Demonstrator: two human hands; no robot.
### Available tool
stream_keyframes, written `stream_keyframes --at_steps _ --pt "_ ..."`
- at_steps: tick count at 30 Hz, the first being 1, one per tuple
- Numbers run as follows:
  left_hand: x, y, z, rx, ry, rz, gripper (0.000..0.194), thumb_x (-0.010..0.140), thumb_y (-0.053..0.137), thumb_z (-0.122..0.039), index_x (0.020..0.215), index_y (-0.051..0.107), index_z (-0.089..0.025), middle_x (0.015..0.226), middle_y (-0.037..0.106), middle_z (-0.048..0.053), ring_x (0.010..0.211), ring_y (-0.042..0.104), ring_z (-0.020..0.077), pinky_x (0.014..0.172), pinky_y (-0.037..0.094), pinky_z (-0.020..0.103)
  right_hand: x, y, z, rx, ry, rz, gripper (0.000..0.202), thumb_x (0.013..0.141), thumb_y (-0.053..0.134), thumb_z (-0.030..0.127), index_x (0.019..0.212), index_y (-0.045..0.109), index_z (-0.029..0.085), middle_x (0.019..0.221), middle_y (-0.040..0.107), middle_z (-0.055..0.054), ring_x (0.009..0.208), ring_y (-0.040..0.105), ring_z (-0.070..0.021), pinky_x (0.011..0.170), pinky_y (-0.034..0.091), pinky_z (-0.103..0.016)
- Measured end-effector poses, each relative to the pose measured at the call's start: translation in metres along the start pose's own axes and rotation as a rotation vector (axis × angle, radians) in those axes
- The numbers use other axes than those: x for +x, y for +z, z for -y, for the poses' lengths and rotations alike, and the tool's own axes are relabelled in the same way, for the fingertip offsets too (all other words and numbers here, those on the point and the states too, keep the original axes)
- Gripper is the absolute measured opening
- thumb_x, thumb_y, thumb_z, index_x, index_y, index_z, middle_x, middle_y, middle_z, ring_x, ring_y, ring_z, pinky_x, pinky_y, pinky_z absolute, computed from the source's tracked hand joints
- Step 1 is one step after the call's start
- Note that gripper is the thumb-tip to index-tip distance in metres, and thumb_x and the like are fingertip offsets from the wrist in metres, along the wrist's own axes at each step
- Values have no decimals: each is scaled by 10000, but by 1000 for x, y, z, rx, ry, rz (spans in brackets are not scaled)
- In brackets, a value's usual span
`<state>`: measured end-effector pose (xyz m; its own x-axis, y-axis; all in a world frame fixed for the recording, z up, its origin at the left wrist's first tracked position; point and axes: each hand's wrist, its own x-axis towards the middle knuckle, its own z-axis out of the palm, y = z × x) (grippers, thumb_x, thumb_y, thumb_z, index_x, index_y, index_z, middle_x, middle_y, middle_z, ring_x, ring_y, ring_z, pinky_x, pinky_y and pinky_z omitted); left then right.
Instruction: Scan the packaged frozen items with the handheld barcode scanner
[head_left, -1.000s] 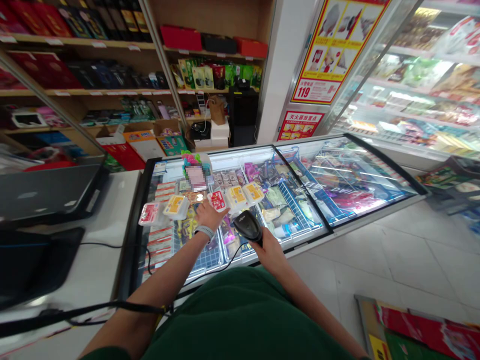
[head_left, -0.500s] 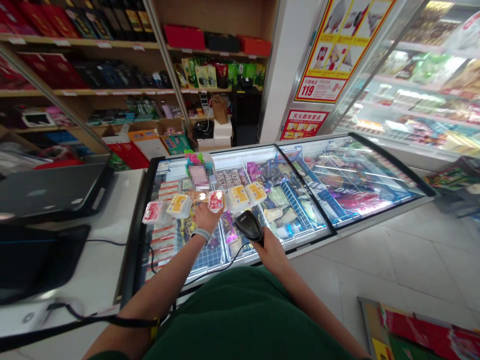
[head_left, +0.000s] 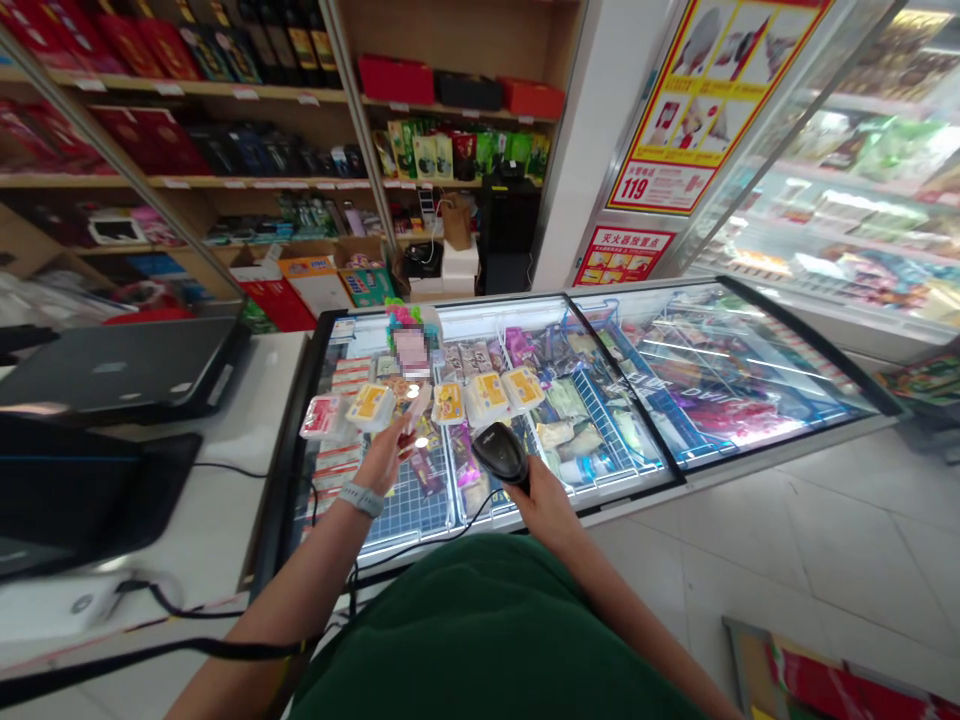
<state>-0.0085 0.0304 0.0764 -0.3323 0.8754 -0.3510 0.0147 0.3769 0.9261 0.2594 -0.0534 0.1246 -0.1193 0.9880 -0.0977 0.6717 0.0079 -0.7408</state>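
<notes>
My right hand [head_left: 546,500] grips the handle of a black barcode scanner [head_left: 501,455], its head over the glass top of the chest freezer [head_left: 679,490]. In my left hand [head_left: 384,455], the fingers are closed on a clear plastic food pack [head_left: 417,410], tilted almost on edge so its label is hidden. To the right of that pack lie a small yellow-labelled pack [head_left: 448,403] and two larger yellow-labelled tubs [head_left: 487,397]. On its left are another yellow-labelled tub [head_left: 371,406] and a red-labelled pack [head_left: 322,416].
A white counter [head_left: 259,440] with a black machine [head_left: 127,370] adjoins the freezer's left side. The scanner's cable [head_left: 427,545] runs along the freezer front. Shelves with goods [head_left: 247,180] stand behind. Frozen bags [head_left: 577,440] lie under the glass.
My left hand has moved left with the red-labelled pack and tipped it on edge, uncovering the small yellow-labelled pack. The scanner stays nearly in place. The view has shifted slightly.
</notes>
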Motion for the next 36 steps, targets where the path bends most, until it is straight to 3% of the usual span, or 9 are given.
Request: stream_keyframes --at_steps 6,10,19,36 --pt "-20 -30 -5 -295 -210 273 480 791 472 -588 834 687 -161 889 708 152 852 680 258 777 551 425 4 0 13 104 -42 64 237 864 598 245 1084 545 174 1046 653 -101 981 618 -251 826 465 -352" --pt "-29 -41 -3 -538 -333 371 504 803 459 -607 855 692 -163 923 706 156 865 673 261 818 550 449 7 0 28 159 -90 116 259 864 609 238 1114 560 193 1046 661 -78 977 615 -237 834 460 -340" --pt "-42 -54 -3 -612 -311 425 531 803 470 -629 921 691 -160 943 698 155 912 658 279 875 533 484 8 2 49 91 -147 193 241 852 619 212 1079 550 165 1044 645 -94 954 605 -244 805 439 -336" --pt "-41 -54 2 -543 -295 424 555 786 461 -667 904 689 -176 994 700 171 997 654 318 890 533 500 6 5 47 60 -177 211 202 850 601 200 1037 524 187 1013 628 -79 941 595 -233 802 437 -332"
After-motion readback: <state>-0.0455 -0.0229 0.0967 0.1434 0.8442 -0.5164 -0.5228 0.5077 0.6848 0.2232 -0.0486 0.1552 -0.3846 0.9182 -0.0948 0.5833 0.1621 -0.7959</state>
